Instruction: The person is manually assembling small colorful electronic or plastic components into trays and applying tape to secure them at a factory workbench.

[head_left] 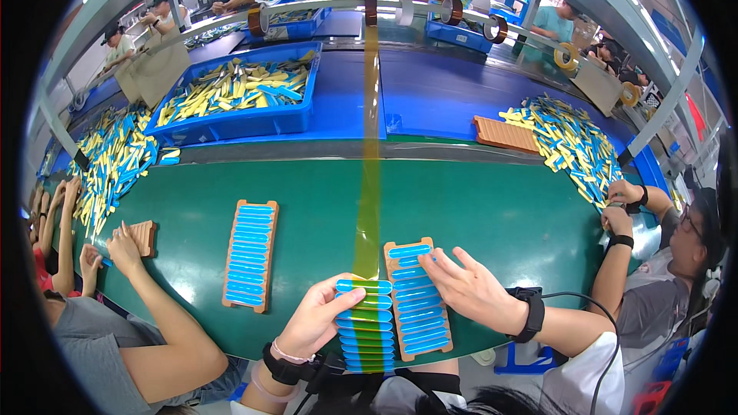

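Observation:
A band of clear amber tape [370, 207] runs down from a roll [371, 9] overhead to the table's near edge. Along its lower end, flat blue strips with rounded ends [365, 346] sit side by side beneath the tape. My left hand [311, 323] grips this taped row, thumb on top near its upper end. Just right of the row lies a brown slotted rack [396, 269] carrying more blue strips. Over the rack's upper right corner is my right hand [480, 296], fingers stretched out, fingertips at the top strips. Whether it pinches one is unclear, though nothing visibly hangs from it.
Another filled rack [250, 257] lies left on the green table [184, 207]. Piles of blue and yellow pieces [115, 157] spread at both sides, and a blue crate [231, 129] holds more. An empty rack [503, 135] lies back right. Co-workers' arms [165, 311] reach in from both sides.

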Demonstrator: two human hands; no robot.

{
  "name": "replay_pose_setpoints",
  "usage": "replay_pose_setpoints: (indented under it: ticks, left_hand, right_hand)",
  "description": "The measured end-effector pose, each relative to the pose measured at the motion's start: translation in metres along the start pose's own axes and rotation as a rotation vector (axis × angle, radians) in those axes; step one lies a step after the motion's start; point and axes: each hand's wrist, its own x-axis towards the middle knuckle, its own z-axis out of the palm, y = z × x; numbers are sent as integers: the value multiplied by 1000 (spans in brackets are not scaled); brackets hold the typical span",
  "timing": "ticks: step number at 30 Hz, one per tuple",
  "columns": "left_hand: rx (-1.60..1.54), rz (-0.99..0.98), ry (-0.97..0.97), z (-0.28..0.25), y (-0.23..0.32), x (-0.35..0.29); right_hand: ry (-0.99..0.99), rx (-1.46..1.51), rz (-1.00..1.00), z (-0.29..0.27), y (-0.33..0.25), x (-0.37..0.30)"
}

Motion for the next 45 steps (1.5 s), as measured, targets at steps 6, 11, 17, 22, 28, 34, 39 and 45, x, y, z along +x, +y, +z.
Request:
replay_pose_setpoints:
  ticks: [6, 11, 17, 22, 28, 34, 39, 45]
  left_hand:
    - [26, 14, -2, 0, -3, 5]
    - [35, 77, 33, -2, -1, 2]
    - [-61, 45, 30, -5, 1, 3]
    - [16, 116, -19, 10, 4, 1]
    - [311, 351, 23, 33, 7, -3]
    - [371, 419, 46, 75, -4, -22]
    - [787, 366, -167, 60, -85, -66]
    - [900, 360, 6, 56, -102, -83]
  right_hand:
    - [0, 14, 0, -1, -4, 7]
    - [-12, -55, -49, -7, -6, 15]
    - [73, 157, 102, -6, -6, 27]
    - [189, 1405, 506, -38, -1, 33]
    - [247, 2118, 516, -40, -12, 39]
    - [350, 2216, 653, -52, -29, -5]
    - [244, 2036, 528, -28, -90, -82]
    - [301, 2253, 682, -5, -130, -109]
